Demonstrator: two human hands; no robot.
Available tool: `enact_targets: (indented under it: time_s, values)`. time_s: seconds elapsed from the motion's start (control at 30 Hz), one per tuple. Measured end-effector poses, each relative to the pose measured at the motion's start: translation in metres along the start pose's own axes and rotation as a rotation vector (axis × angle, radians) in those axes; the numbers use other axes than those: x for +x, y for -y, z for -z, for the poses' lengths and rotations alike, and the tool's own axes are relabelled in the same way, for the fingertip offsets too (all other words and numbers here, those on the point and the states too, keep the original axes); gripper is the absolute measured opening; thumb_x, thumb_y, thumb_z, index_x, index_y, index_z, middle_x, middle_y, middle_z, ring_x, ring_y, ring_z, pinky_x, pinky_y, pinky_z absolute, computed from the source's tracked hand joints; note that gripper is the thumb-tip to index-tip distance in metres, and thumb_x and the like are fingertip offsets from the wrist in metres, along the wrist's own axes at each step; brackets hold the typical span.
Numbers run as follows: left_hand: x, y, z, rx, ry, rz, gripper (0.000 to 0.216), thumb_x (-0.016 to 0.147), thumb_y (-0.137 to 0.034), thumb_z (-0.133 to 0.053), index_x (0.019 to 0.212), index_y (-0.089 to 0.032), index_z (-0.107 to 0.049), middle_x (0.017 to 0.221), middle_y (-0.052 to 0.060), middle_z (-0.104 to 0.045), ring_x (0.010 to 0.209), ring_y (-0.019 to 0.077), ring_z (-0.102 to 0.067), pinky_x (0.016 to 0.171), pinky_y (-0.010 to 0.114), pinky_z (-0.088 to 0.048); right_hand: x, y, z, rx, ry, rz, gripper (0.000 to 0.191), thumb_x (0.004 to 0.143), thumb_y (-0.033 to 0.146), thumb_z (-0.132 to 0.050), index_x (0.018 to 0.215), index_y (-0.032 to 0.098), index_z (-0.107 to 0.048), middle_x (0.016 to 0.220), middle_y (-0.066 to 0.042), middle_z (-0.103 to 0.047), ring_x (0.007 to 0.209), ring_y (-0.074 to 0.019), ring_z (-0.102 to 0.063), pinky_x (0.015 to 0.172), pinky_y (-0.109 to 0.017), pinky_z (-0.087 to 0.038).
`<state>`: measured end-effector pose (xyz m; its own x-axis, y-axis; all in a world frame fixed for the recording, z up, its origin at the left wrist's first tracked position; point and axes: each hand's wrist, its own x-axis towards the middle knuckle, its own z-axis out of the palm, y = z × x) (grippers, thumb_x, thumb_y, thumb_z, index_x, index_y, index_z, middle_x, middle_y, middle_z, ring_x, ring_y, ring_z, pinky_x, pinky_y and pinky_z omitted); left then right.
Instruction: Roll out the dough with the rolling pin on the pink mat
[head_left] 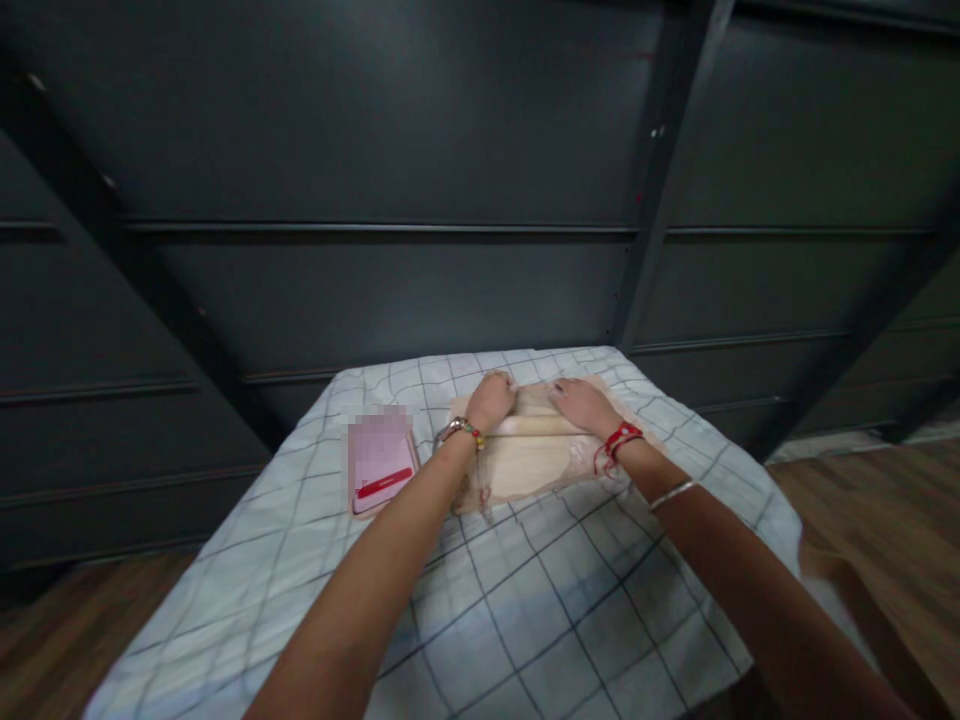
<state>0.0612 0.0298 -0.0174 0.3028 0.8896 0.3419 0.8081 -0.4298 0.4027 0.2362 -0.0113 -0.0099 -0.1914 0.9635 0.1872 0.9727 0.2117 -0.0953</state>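
The left hand (491, 402) and right hand (587, 407) are on the beige sheet (529, 469), 1 flat pink object (381, 450) to its left.

The cloth (570, 590) was whitish, patterned with a dark grid and tinged faintly blue in patches. The flat sheet (525, 468) was cream, the roll (544, 426) pale yellowish. The rectangular slab (379, 455) showed lilac-pink, the strip (386, 483) bright red. The cord bracelet (624, 436) was red, the bead bracelet (473, 432) multicoloured, the bangle (673, 495) silvery. The panels (390, 110) were dark grey, the floor (885, 500) wood-grained brown.
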Motion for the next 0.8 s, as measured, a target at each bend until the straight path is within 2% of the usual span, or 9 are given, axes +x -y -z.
enact_targets:
  time_s: [0.1, 0.2, 0.33, 0.47, 0.63, 0.73, 0.8]
  values:
    - [0.009, 0.009, -0.004, -0.145, 0.047, -0.052, 0.028, 0.072, -0.004, -0.042, 0.08, -0.01, -0.067, 0.088, 0.01, -0.067, 0.09, 0.019, -0.06, 0.087, 0.027, -0.043, 0.007, -0.002, 0.0, -0.011, 0.026, 0.029, 0.036, 0.095, 0.027, -0.031, 0.108, 0.01, -0.061, 0.111, -0.016, -0.064, 0.106, -0.0207, -0.057, 0.091, -0.027, -0.038]
    - [0.006, 0.012, -0.005, -0.216, 0.066, -0.107, 0.028, 0.069, -0.003, -0.04, 0.074, -0.012, -0.066, 0.085, 0.006, -0.066, 0.089, 0.0165, -0.058, 0.089, 0.027, -0.042, 0.003, -0.002, 0.0, 0.017, 0.013, 0.015, 0.036, 0.095, 0.029, -0.032, 0.106, 0.011, -0.061, 0.112, -0.016, -0.064, 0.104, -0.0206, -0.057, 0.089, -0.026, -0.038]
    - [-0.003, 0.009, -0.004, -0.212, 0.075, -0.11, 0.029, 0.067, -0.001, -0.038, 0.076, -0.014, -0.063, 0.09, 0.007, -0.062, 0.094, 0.0175, -0.055, 0.091, 0.028, -0.04, -0.004, 0.0, 0.0, 0.058, 0.001, -0.058, 0.038, 0.095, 0.032, -0.032, 0.108, 0.012, -0.061, 0.112, -0.015, -0.064, 0.105, -0.0207, -0.058, 0.088, -0.026, -0.038]
    - [-0.009, 0.004, -0.001, -0.148, 0.082, -0.086, 0.029, 0.063, 0.001, -0.042, 0.084, -0.016, -0.054, 0.089, 0.006, -0.057, 0.089, 0.0184, -0.053, 0.083, 0.03, -0.042, -0.009, 0.003, 0.002, 0.038, -0.006, -0.064, 0.039, 0.094, 0.032, -0.032, 0.109, 0.011, -0.061, 0.112, -0.017, -0.063, 0.105, -0.0225, -0.058, 0.086, -0.028, -0.04]
    - [-0.013, 0.001, 0.001, -0.109, 0.053, -0.135, 0.026, 0.059, 0.001, -0.043, 0.076, -0.019, -0.043, 0.079, 0.002, -0.05, 0.081, 0.017, -0.049, 0.076, 0.028, -0.042, -0.012, 0.005, 0.005, 0.021, -0.01, -0.078, 0.038, 0.093, 0.032, -0.034, 0.109, 0.012, -0.061, 0.112, -0.016, -0.064, 0.103, -0.0235, -0.059, 0.083, -0.029, -0.042]
    - [-0.014, 0.0, 0.002, -0.137, 0.058, -0.132, 0.027, 0.058, 0.002, -0.041, 0.075, -0.019, -0.043, 0.076, 0.001, -0.05, 0.078, 0.0162, -0.049, 0.074, 0.027, -0.042, -0.013, 0.005, 0.005, 0.016, -0.011, -0.092, 0.037, 0.092, 0.032, -0.034, 0.11, 0.013, -0.061, 0.113, -0.015, -0.064, 0.103, -0.0234, -0.059, 0.081, -0.029, -0.043]
    - [-0.015, 0.0, 0.003, -0.209, 0.086, -0.159, 0.035, 0.057, 0.002, -0.042, 0.086, -0.017, -0.049, 0.08, 0.001, -0.053, 0.079, 0.0158, -0.051, 0.075, 0.027, -0.043, -0.013, 0.006, 0.006, 0.012, -0.013, -0.09, 0.036, 0.092, 0.031, -0.035, 0.108, 0.013, -0.062, 0.113, -0.014, -0.064, 0.103, -0.0226, -0.059, 0.082, -0.027, -0.043]
